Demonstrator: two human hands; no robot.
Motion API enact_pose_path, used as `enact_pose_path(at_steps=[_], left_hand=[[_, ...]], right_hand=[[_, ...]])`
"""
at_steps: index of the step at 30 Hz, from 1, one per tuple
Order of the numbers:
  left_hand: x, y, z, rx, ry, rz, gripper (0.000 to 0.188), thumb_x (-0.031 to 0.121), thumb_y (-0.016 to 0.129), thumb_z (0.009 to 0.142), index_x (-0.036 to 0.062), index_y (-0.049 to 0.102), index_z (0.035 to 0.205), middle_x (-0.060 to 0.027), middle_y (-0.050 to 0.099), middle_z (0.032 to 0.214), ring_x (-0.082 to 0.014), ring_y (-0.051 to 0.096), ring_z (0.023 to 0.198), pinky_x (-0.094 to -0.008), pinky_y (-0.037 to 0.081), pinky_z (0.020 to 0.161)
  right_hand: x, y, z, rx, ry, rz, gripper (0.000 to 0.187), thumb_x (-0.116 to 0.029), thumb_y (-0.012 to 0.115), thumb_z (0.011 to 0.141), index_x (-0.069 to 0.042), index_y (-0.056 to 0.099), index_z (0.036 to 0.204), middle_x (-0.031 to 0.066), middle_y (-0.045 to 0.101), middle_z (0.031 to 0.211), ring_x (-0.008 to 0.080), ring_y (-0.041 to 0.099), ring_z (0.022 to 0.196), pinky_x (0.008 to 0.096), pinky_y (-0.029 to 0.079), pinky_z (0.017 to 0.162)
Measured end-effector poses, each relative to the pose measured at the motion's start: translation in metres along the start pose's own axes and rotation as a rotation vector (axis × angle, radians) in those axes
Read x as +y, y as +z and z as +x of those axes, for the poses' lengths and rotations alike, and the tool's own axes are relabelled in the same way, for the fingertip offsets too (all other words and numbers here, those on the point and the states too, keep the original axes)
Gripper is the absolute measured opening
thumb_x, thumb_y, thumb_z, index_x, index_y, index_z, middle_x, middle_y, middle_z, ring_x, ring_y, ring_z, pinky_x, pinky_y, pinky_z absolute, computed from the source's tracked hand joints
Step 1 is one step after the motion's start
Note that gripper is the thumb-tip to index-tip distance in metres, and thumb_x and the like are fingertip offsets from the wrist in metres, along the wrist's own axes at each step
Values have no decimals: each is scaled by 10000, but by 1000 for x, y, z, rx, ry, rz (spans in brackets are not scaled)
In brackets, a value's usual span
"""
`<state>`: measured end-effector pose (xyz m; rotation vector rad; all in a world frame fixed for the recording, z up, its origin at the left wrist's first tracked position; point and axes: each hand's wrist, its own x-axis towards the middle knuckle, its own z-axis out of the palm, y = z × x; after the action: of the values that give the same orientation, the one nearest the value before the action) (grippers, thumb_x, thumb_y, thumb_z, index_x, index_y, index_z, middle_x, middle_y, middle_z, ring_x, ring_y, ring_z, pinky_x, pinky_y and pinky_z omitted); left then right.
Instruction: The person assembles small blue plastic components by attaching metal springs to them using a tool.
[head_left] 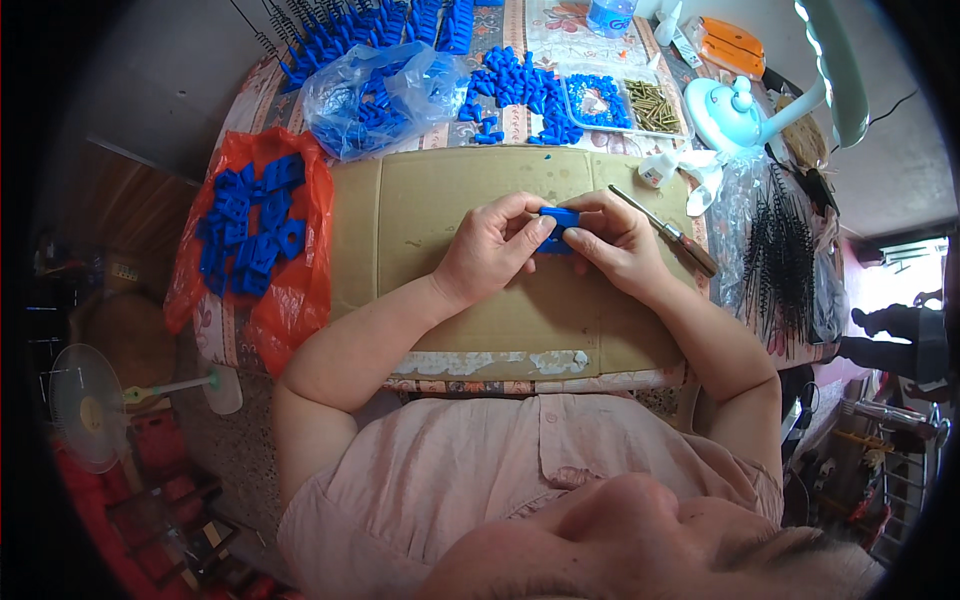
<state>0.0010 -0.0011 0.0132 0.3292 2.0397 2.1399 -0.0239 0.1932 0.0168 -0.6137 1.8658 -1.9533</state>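
Above the flattened cardboard sheet (460,310), a small blue plastic part (560,216) is pinched between both my hands. My left hand (498,240) grips its left side with thumb and index finger. On its right side the thumb and fingers of my right hand (618,240) are closed. Much of the part is covered by my fingers, and a bit of blue shows below the thumbs. To the right of my right hand lies a screwdriver (672,238) with a brown handle. A small white bottle (658,170) stands just beyond it.
On the left, a red plastic bag (318,200) holds blue parts (240,230). Farther back are a clear bag (345,110), loose blue pieces (515,80), a tray of brass-coloured pins (655,108) and a lamp base (722,112). Black spiral rods (778,250) lie at the right.
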Motion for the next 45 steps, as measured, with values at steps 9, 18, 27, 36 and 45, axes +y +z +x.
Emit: enact_pose_path(at_steps=[9,18,27,36,45], left_hand=[[1,-2,0,-33,-18,5,204,176,545,935,21,568,1066,-12,625,824,-33,556,660,-173,473,534],[5,-5,2,-29,-27,-41,233,191,518,948,7,549,1087,-39,630,832,-51,563,652,-189,476,541],[2,-8,4,-11,-58,-89,279,219,485,961,0,476,1133,-58,634,785,-69,564,595,-203,476,527],[4,-6,3,-16,-86,-116,288,229,492,958,-1,474,1130,-55,630,793,-79,577,624,-214,485,532],[6,-7,3,-50,-108,-151,312,252,488,961,1,468,1144,-53,618,815,-83,575,640,-223,484,563]], right_hand=[[1,1,0,13,4,4,229,-82,594,891,-34,511,1099,26,612,747,48,536,575,197,413,503],[-2,-1,2,15,1,33,286,-72,593,889,-8,483,1145,31,593,738,59,549,582,202,423,516],[-1,-2,2,-28,-10,81,424,-33,620,845,-14,413,1215,47,585,746,76,559,631,212,434,566],[-9,2,2,-63,34,66,571,-7,663,790,-24,378,1284,34,589,794,78,552,727,226,422,632],[-5,1,2,-46,-12,-5,506,-9,662,792,-15,420,1236,29,588,759,61,543,677,215,411,598]])
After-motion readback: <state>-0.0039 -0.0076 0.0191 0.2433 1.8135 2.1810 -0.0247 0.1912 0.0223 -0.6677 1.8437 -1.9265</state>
